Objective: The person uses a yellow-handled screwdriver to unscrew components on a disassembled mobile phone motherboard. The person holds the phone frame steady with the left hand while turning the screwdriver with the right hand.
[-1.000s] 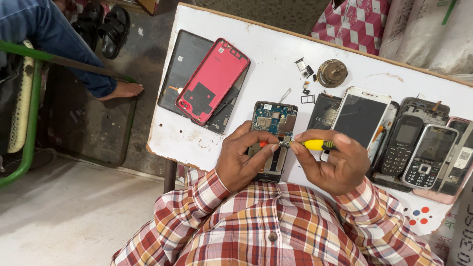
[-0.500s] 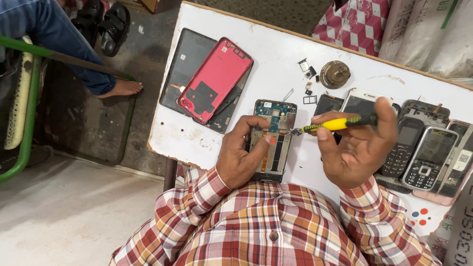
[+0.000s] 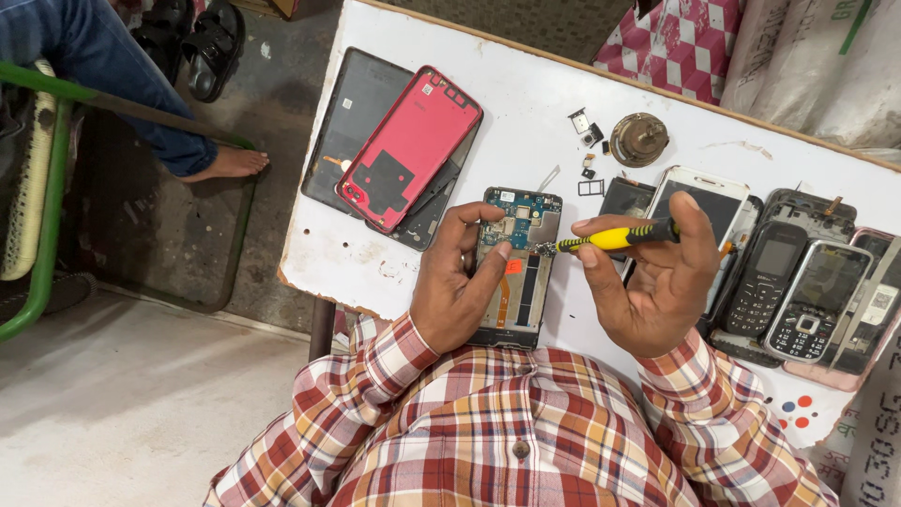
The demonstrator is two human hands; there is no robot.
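An opened smartphone point(image 3: 522, 246) with its blue circuit board exposed lies on the white table point(image 3: 526, 103) in front of me. My left hand point(image 3: 460, 282) grips it along its left side, thumb on the board. My right hand point(image 3: 657, 277) holds a yellow and black screwdriver point(image 3: 610, 238) between thumb and fingers. The tool lies nearly level and its tip touches the board's upper right edge.
A red phone back cover point(image 3: 408, 150) lies on dark panels at the left. Small loose parts point(image 3: 587, 131) and a round metal piece point(image 3: 639, 139) sit further back. Several phones point(image 3: 798, 282) are stacked at the right. Another person's bare foot point(image 3: 230, 164) rests on the floor.
My right hand has lifted and turned palm up, bringing the screwdriver level with its tip at the board's edge. My left hand has stayed on the phone.
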